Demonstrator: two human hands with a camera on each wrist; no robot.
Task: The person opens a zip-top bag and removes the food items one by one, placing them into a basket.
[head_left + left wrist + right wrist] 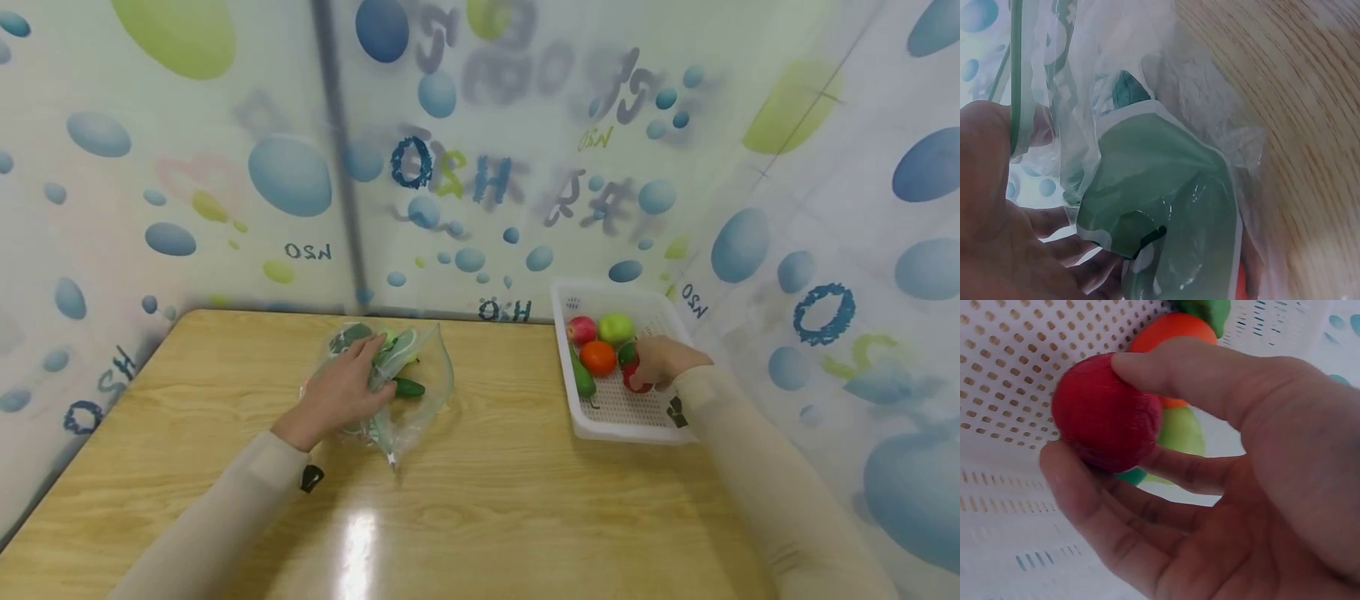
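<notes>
My left hand (pixel 341 390) is over a clear plastic zip bag (pixel 435 387) with green print, lying on the table at centre left. In the left wrist view the thumb and a finger pinch the bag's green-edged rim (pixel 1016 81). A cucumber (pixel 408 387) shows through the plastic; the other contents are partly hidden by print and hand. Inside the white basket (pixel 630 432) at right, my right hand (pixel 663 362) grips a round dark red fruit or vegetable (pixel 1104 412) between thumb and fingers.
Beside the right hand, the basket also holds an orange-red tomato-like piece (pixel 597 359), a green apple (pixel 617 327), a pinkish red round piece (pixel 581 331) and a long green vegetable (pixel 582 379). Patterned curtain walls (pixel 465 217) border the wooden table (pixel 510 500) behind and at right.
</notes>
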